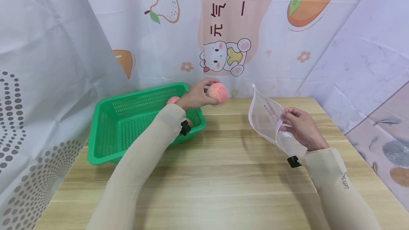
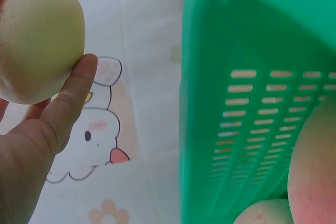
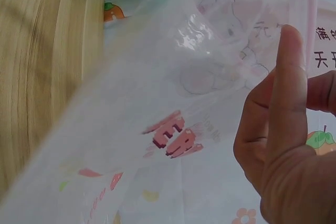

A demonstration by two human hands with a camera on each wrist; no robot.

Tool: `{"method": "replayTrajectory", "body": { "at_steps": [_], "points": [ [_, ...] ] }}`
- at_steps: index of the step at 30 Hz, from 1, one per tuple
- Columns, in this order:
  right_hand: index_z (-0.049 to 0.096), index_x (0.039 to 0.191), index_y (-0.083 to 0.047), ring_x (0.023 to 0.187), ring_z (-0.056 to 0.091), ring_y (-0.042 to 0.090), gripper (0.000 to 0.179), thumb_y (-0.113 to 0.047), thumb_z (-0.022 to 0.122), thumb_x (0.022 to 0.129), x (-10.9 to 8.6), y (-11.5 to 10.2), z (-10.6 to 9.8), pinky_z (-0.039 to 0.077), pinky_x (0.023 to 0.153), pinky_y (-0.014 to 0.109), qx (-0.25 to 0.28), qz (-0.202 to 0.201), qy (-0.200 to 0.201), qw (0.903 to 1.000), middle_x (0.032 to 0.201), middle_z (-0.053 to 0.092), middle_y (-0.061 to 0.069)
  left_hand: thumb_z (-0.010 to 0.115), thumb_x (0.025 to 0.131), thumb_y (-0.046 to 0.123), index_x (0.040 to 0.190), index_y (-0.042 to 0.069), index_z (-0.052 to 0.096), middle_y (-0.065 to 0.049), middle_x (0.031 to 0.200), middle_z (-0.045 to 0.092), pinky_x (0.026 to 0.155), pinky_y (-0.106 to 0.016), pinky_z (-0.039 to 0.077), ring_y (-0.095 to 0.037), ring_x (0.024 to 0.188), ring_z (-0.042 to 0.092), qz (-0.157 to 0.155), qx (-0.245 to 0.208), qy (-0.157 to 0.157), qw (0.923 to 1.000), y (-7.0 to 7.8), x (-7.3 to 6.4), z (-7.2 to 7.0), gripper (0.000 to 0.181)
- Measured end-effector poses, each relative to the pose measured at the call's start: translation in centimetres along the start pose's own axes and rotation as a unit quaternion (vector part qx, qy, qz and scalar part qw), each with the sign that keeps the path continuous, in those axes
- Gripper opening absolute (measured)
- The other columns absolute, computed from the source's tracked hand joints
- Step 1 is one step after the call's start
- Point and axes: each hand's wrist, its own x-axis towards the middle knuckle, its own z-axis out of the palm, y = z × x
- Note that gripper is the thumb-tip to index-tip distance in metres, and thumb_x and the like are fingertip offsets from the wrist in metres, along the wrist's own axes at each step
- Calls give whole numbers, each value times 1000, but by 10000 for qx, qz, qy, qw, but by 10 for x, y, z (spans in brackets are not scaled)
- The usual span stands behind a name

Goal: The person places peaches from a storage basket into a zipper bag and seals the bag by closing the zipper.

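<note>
A pink and pale-yellow peach point(image 1: 218, 93) is gripped by my left hand point(image 1: 197, 95), raised just past the basket's right corner. In the left wrist view the peach point(image 2: 42, 43) shows its yellow side, with a finger along its edge. My right hand point(image 1: 301, 127) pinches the rim of a clear zip bag point(image 1: 264, 111) with pink edging, on the right above the table. The bag's mouth gapes toward the left. Seen from the right wrist, pink print marks the clear film point(image 3: 173, 135). The green basket point(image 1: 92, 134) stands on the left, partly covered by my left arm.
More peaches point(image 2: 321, 166) lie at the right end of the basket, one of them point(image 1: 173, 100) showing behind my left wrist. The wooden table point(image 1: 223, 187) backs onto a printed curtain point(image 1: 179, 52). Black straps point(image 1: 185, 127) circle both wrists.
</note>
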Motion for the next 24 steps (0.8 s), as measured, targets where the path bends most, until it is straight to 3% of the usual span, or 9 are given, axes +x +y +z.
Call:
{"method": "replayTrajectory", "body": {
  "at_steps": [8,24],
  "points": [
    [58,98,-7,81,60,9,5,-8,54,102,0,2,0,58,70,24,-29,17,21,10000,95,53,-1,81,81,12,139,12,51,-8,133,54,86,-39,56,-26,116,58,128,185,-157,9996,6,2,14,65],
    [57,96,-6,79,62,9,5,-6,55,101,0,2,7,58,69,24,86,1,33,10000,92,53,0,80,80,11,140,11,50,-8,134,51,83,-33,57,-25,117,57,307,111,-528,9981,14,11,45,66]
  ]
}}
